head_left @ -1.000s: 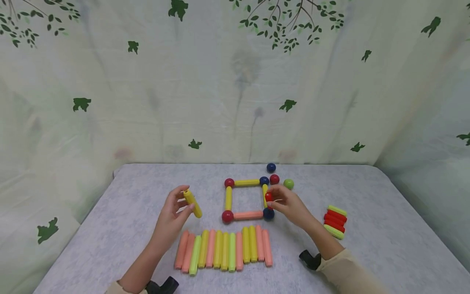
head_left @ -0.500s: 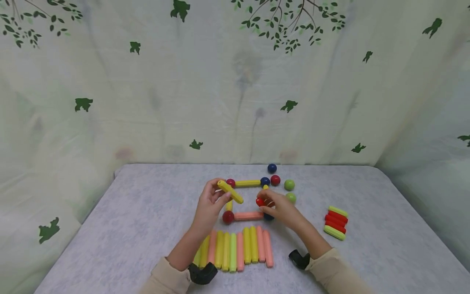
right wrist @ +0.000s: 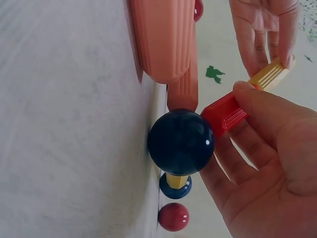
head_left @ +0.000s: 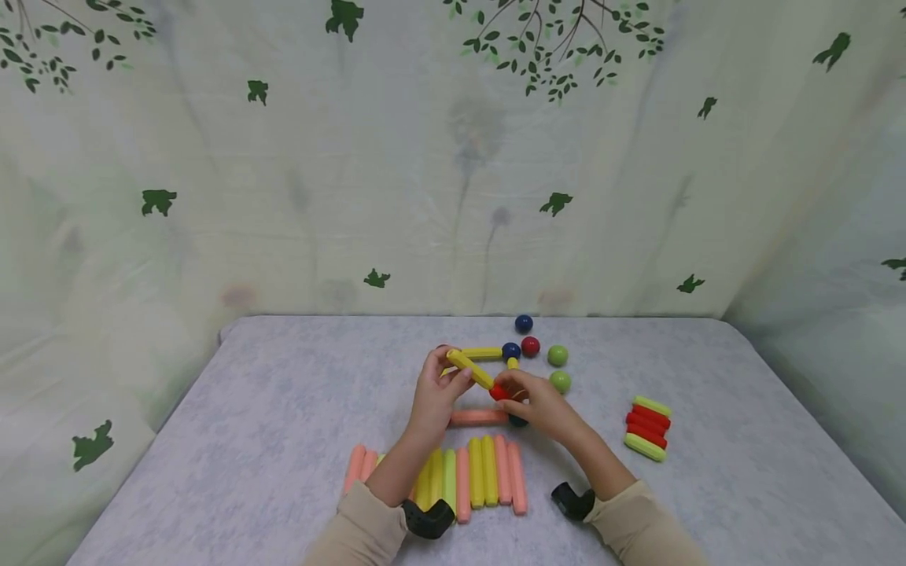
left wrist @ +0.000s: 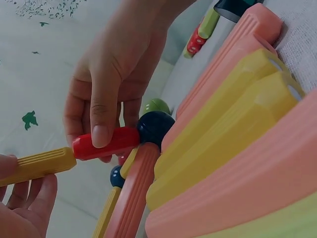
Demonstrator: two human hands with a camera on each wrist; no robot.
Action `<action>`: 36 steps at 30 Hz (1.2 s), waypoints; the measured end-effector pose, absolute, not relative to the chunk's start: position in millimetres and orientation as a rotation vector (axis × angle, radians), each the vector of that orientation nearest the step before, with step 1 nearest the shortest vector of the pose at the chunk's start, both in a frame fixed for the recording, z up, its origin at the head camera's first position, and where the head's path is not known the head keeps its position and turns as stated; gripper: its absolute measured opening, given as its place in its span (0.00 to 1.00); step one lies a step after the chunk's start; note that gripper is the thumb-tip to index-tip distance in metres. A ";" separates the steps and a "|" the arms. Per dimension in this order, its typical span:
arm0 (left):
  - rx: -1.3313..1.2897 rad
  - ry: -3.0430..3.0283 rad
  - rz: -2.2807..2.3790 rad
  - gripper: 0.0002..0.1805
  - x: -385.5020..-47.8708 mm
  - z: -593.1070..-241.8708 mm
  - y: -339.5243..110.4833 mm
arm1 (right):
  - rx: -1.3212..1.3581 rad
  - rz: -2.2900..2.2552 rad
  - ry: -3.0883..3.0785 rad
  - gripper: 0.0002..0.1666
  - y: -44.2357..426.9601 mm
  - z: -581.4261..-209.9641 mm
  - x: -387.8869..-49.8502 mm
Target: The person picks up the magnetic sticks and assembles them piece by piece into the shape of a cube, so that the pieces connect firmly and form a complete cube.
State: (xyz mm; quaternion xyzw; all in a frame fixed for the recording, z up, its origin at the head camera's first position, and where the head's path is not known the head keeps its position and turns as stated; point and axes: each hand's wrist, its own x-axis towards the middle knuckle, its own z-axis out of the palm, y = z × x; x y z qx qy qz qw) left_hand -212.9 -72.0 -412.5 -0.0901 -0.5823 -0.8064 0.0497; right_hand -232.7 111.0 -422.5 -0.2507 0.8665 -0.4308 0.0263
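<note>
My left hand (head_left: 433, 399) pinches a yellow magnetic rod (head_left: 467, 366), tilted above the table. Opposite it, my right hand (head_left: 543, 402) holds a shorter red magnetic rod (left wrist: 106, 144) between thumb and fingers. The two rods meet end to end in the left wrist view, roughly in line. Under the hands lies a square of rods and balls, partly hidden: a pink rod (head_left: 477, 417) at the front, a yellow rod (head_left: 483, 354) at the back. Its near right corner is a dark blue ball (right wrist: 181, 142), beside the red rod in the right wrist view.
A row of pink, yellow and green rods (head_left: 488, 472) lies nearest me, partly behind my left forearm. Loose balls sit behind the square: blue (head_left: 524, 324), red (head_left: 530, 346) and two green (head_left: 557, 355). Short red and green rods (head_left: 646, 428) lie to the right.
My left hand has moved right with the yellow rod until it meets the red one. My right hand has shifted slightly left, uncovering a second green ball.
</note>
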 end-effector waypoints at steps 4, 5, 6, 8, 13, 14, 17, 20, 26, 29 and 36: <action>-0.268 -1.771 -2.451 0.23 -213.5 -414.5 -74.7 | -0.770 -1.343 2.671 0.15 109.6 -424.8 -233.0; -0.265 -1.761 -2.456 0.23 -214.0 -414.3 -76.0 | -0.766 -1.344 2.669 0.15 109.3 -425.3 -233.0; -0.258 -1.763 -2.451 0.22 -214.5 -413.5 -77.6 | -0.761 -1.343 2.666 0.15 109.0 -425.8 -233.1; -0.258 -1.805 -2.411 0.23 -215.0 -410.7 -82.1 | -0.749 -1.340 2.664 0.15 108.5 -426.1 -233.1; -0.344 -2.159 -2.167 0.23 -208.4 -392.4 -94.3 | -0.737 -1.353 2.651 0.14 109.1 -426.1 -232.2; -0.352 -2.229 -2.115 0.22 -206.5 -388.7 -95.4 | -0.739 -1.360 2.648 0.15 109.4 -426.0 -232.0; -0.320 -2.371 -2.001 0.17 -200.7 -379.8 -95.4 | -0.738 -1.363 2.650 0.15 109.9 -425.4 -231.4; -0.253 -2.413 -1.926 0.12 -196.4 -375.9 -93.7 | -0.722 -1.362 2.650 0.15 109.7 -425.6 -231.7; -0.222 -2.314 -2.044 0.13 -197.2 -380.1 -92.1 | -0.732 -1.376 2.638 0.16 110.1 -426.8 -232.7; -0.278 -2.222 -2.176 0.17 -203.1 -389.0 -91.6 | -0.744 -1.379 2.628 0.16 110.6 -427.3 -233.1; -0.372 -2.032 -2.305 0.23 -214.8 -407.7 -89.6 | -0.729 -1.371 2.627 0.16 108.7 -425.0 -231.8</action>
